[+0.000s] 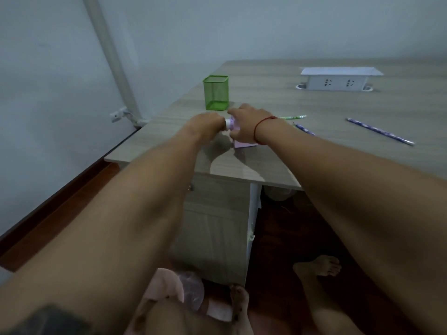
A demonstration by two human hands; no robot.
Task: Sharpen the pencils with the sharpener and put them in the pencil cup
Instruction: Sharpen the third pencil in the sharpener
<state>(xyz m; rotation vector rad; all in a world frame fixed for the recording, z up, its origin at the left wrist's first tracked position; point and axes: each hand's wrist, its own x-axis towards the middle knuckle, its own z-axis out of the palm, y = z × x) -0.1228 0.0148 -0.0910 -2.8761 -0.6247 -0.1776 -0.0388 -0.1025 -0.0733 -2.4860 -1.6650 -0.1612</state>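
Wood-grain laminate desk [266,97], grey-brown, its left end near a pale blue-grey wall [242,25]. White pipe [113,59] runs slanted down the wall at left. Floor [60,209] is red-brown boards.

Sharpener [234,128]: small lilac-pink box with a white round end facing left, sitting near the desk's near-left corner, between both hands. Right hand [246,125] wraps over the body from the right and covers most of it. Left hand [208,123] is curled at the white end; fingers are hidden, so the exact grip isn't clear. Can't tell whether a pencil is in it.

Pencil cup [216,93]: green mesh, square, upright, just beyond the hands, near the left edge.

Pencils lie flat on the desk: green pencil [292,117] just right of the right wrist, short blue pencil [303,128] partly hidden behind that wrist, long blue patterned pencil [379,131] well apart to the right.

Red string [263,124] on the right wrist. White socket box [338,79] at far right. Drawer cabinet [215,226] under the desk; bare foot [319,264] on the floor. Forearms block much of the near desk edge.
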